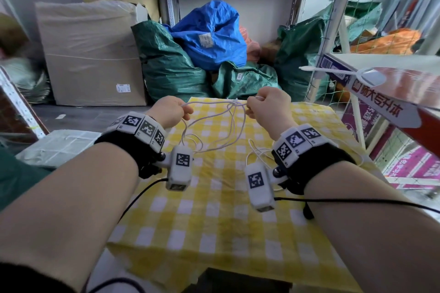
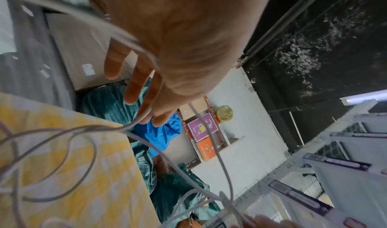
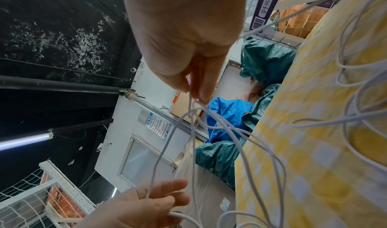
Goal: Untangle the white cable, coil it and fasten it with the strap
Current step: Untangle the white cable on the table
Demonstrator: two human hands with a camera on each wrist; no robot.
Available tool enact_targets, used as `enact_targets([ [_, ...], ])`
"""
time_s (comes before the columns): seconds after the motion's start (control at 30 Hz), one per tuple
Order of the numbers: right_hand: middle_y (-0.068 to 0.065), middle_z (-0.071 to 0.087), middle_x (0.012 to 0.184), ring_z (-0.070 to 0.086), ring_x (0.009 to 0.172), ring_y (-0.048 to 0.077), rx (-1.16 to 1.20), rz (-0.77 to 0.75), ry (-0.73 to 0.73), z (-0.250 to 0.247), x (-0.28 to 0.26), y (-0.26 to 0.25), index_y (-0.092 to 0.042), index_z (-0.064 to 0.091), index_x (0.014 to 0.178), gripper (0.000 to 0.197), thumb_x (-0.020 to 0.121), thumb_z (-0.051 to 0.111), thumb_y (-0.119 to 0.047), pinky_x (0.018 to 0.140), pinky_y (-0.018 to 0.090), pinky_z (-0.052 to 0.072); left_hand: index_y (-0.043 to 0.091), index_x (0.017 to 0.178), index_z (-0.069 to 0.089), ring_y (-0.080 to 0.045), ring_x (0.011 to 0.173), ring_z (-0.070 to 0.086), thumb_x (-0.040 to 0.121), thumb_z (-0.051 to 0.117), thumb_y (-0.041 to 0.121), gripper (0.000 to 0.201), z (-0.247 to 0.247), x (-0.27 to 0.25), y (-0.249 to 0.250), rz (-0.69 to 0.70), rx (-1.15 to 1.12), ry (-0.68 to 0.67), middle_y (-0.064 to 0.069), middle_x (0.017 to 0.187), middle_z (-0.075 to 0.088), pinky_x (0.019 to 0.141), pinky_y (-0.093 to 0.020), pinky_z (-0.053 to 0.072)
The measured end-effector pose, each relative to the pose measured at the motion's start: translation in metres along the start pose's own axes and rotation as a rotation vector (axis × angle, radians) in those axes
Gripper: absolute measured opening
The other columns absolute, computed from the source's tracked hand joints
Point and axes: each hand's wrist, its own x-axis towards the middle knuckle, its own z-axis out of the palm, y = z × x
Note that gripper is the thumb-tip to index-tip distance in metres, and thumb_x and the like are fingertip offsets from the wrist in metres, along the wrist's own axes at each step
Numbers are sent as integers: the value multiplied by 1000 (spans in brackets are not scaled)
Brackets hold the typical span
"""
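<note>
The thin white cable (image 1: pixel 214 114) is stretched between my two raised hands, above the yellow checked tablecloth (image 1: pixel 214 221). My left hand (image 1: pixel 173 108) grips one strand in its curled fingers. My right hand (image 1: pixel 264 104) pinches the cable (image 3: pixel 191 104) between thumb and forefinger, just beside a small knot (image 3: pixel 193 113). Several loose loops hang from the knot down onto the cloth (image 3: pixel 314 165). In the left wrist view the cable (image 2: pixel 220 158) runs across the palm and between the fingers (image 2: pixel 134 89). I cannot make out a strap on the cable.
The table's far edge meets green and blue sacks (image 1: pixel 209 31) and a large wrapped carton (image 1: pixel 90 54). A red-and-white box (image 1: pixel 392 88) with a thin white plastic strip on top juts in at the right, in front of netted shelving (image 1: pixel 371 19).
</note>
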Motion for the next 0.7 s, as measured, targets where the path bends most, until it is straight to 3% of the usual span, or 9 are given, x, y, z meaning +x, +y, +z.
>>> enact_targets([
  [0.1,11,50,57,71,68,33,84,-1,-46,-1,-1,-2,-21,29,46,38,71,54,-9,65,56,56,8,117,63,-25,107,59,84,55,1,35,-4,-4,7,97,230,-68,-10,114,65,92,-32,47],
  [0.23,16,52,68,72,64,20,178,-36,-157,4,-4,-11,-7,46,62,24,78,62,1,67,47,60,22,131,54,-14,93,56,81,61,1,55,5,-15,36,293,267,-71,2,115,59,75,-21,42],
  [0.33,13,51,68,72,70,24,179,-69,-193,4,-6,-15,-12,39,56,36,79,64,0,70,45,60,27,125,58,-14,87,58,83,50,-4,53,14,-20,50,395,253,-80,3,103,59,64,-17,41],
  [0.43,10,44,64,72,72,28,184,-96,-210,0,-7,-15,-17,32,54,45,78,67,-2,70,48,59,18,120,63,-13,84,57,86,48,-5,44,20,-24,57,411,179,-142,-2,102,63,67,-20,44],
  [0.5,10,44,62,72,72,30,161,-105,-214,-3,-9,-14,-18,30,53,45,74,66,-2,67,48,59,13,114,64,-9,71,54,89,50,-2,32,21,-25,58,412,156,-163,-2,96,64,59,-11,43],
  [0.57,11,47,61,71,70,28,90,-114,-208,-5,-11,-13,-18,30,53,41,73,62,-2,58,42,53,14,109,65,1,62,46,92,52,7,23,21,-27,58,392,155,-177,6,80,57,50,-5,37],
  [0.7,10,47,64,66,66,31,-33,-138,-156,-6,-14,-13,-18,29,52,37,72,57,-4,51,27,39,18,92,64,-14,71,49,90,52,14,13,20,-28,60,327,169,-198,-1,81,56,59,-22,39],
])
